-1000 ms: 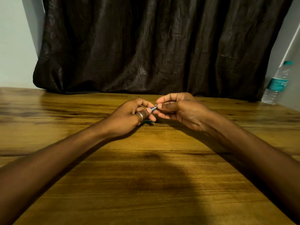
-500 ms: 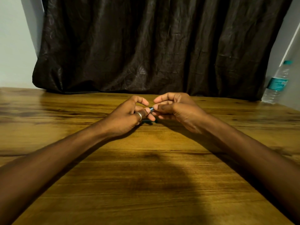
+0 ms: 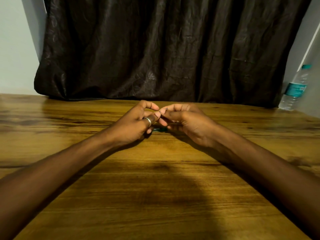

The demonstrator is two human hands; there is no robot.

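My left hand [image 3: 136,123], with a silver ring on the thumb, and my right hand [image 3: 187,122] meet fingertip to fingertip over the middle of the wooden table [image 3: 155,187]. Between the tips of both hands a tiny dark object [image 3: 166,109] is pinched. Fingers hide nearly all of it, so I cannot tell what it is. Both hands have curled fingers. A small dark green thing [image 3: 159,129] lies on the table just under the hands, partly hidden by them.
A dark wrinkled curtain [image 3: 164,49] hangs behind the table's far edge. A clear plastic water bottle [image 3: 294,89] with a teal label and cap stands at the far right, beside the wall.
The fingertips of the two hands have closed together. The small blue and silver piece that showed between them a second ago is now almost wholly covered.
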